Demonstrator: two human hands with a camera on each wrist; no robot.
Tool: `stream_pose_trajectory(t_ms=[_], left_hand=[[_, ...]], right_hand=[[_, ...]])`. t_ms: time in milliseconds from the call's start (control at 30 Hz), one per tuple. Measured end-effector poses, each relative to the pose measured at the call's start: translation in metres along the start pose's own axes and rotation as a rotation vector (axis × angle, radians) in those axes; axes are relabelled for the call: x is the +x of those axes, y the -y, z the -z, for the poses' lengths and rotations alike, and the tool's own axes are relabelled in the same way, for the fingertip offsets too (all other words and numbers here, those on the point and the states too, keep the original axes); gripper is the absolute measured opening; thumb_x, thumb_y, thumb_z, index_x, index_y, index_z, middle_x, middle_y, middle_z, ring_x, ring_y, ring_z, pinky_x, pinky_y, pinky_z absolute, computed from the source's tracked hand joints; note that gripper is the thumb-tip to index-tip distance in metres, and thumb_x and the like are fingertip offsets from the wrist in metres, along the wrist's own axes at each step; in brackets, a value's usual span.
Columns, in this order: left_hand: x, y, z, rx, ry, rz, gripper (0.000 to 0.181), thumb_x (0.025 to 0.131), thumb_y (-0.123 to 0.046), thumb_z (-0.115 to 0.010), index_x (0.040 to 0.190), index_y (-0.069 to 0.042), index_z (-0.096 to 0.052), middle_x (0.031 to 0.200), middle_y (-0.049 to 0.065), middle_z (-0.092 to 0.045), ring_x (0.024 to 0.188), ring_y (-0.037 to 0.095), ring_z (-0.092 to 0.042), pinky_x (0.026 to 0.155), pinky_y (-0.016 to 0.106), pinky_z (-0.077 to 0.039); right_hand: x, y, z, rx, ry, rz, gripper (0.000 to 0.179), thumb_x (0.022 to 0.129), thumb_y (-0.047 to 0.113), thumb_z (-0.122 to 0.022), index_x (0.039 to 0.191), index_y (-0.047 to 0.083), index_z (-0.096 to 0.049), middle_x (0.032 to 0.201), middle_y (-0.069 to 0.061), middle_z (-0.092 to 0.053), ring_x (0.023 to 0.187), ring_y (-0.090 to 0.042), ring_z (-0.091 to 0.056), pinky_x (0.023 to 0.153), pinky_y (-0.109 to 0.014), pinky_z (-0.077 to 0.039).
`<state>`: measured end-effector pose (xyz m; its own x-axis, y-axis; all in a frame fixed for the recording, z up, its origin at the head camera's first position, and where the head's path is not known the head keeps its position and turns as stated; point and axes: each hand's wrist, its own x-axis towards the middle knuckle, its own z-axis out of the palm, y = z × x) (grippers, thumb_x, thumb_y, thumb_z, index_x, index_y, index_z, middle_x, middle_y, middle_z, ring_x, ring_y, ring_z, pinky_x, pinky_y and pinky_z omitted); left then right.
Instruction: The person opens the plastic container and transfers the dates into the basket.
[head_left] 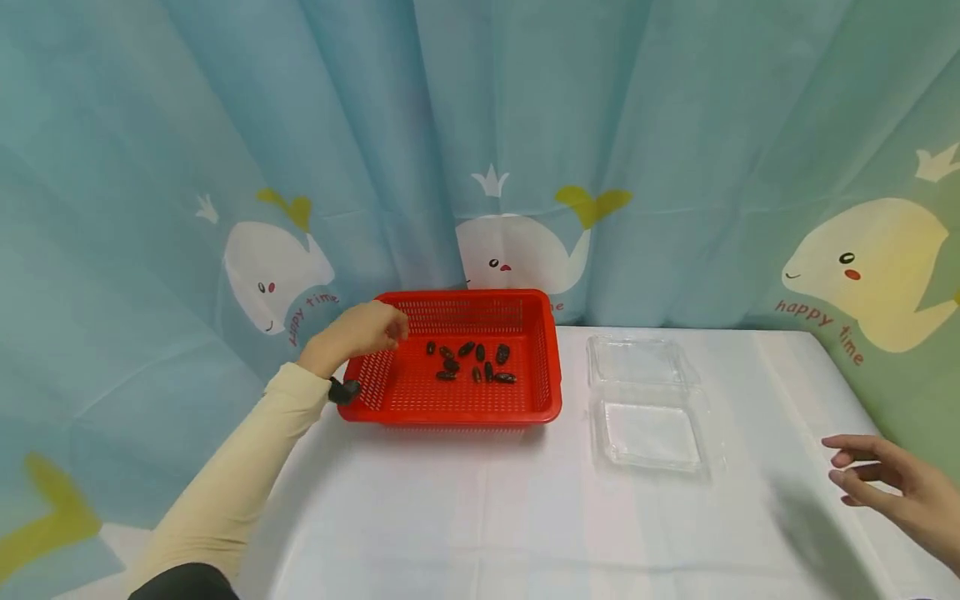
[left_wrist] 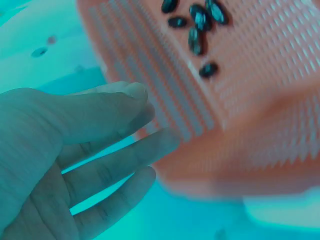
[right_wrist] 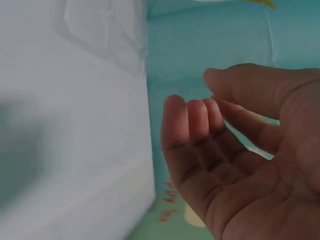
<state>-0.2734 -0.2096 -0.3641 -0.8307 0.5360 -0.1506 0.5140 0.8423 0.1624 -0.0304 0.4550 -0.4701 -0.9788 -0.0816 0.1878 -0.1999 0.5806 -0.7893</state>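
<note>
A red plastic basket (head_left: 420,406) with slotted sides stands on the table, holding several dark, wrinkled dates (head_left: 503,354) scattered over its floor. My left hand (head_left: 369,327) hovers by the basket's left rim. In the left wrist view that hand (left_wrist: 95,135) has its fingers loosely extended with nothing between them, and dates (left_wrist: 200,19) lie beyond it. To the right of the basket lies a clear plastic clamshell box (head_left: 651,435), its two halves spread apart. Farther right, my right hand (head_left: 892,483) floats over the table edge with loosely bent fingers, holding nothing, as the right wrist view confirms.
A white cloth covers the table (head_left: 450,508). Behind it and along both sides hangs a blue-green curtain (head_left: 525,108) printed with whales, close against the far edge of the table.
</note>
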Motion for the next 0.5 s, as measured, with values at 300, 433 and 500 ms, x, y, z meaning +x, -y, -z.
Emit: stream_pose_trajectory(t_ms=[300, 433, 500], left_hand=[[-0.08, 0.005, 0.023, 0.124, -0.243, 0.066, 0.014, 0.091, 0.0, -0.073, 0.103, -0.008, -0.075, 0.095, 0.008, -0.075, 0.082, 0.025, -0.068, 0.071, 0.045, -0.056], [-0.111, 0.005, 0.01, 0.186, -0.454, 0.039, 0.022, 0.092, -0.006, -0.074, 0.114, -0.004, -0.072, 0.112, 0.014, -0.074, 0.102, 0.036, -0.068, 0.091, 0.058, -0.052], [-0.122, 0.007, 0.0, 0.208, -0.539, 0.012, 0.031, 0.091, -0.008, -0.076, 0.121, -0.001, -0.07, 0.122, 0.02, -0.071, 0.116, 0.043, -0.063, 0.101, 0.063, -0.046]], right_hand=[[0.008, 0.008, 0.01, -0.287, -0.231, 0.135, 0.046, 0.09, -0.012, -0.071, 0.121, 0.02, -0.066, 0.106, 0.022, -0.059, 0.091, 0.025, -0.037, 0.058, -0.003, -0.036], [0.007, 0.01, 0.007, -0.424, -0.351, 0.218, 0.038, 0.099, 0.013, -0.071, 0.122, -0.015, -0.06, 0.122, 0.025, -0.052, 0.113, 0.03, -0.029, 0.082, 0.002, -0.033], [0.008, 0.009, 0.003, -0.433, -0.421, 0.305, 0.061, 0.103, 0.036, -0.066, 0.122, -0.021, -0.058, 0.132, 0.031, -0.045, 0.127, 0.025, -0.03, 0.102, -0.001, -0.029]])
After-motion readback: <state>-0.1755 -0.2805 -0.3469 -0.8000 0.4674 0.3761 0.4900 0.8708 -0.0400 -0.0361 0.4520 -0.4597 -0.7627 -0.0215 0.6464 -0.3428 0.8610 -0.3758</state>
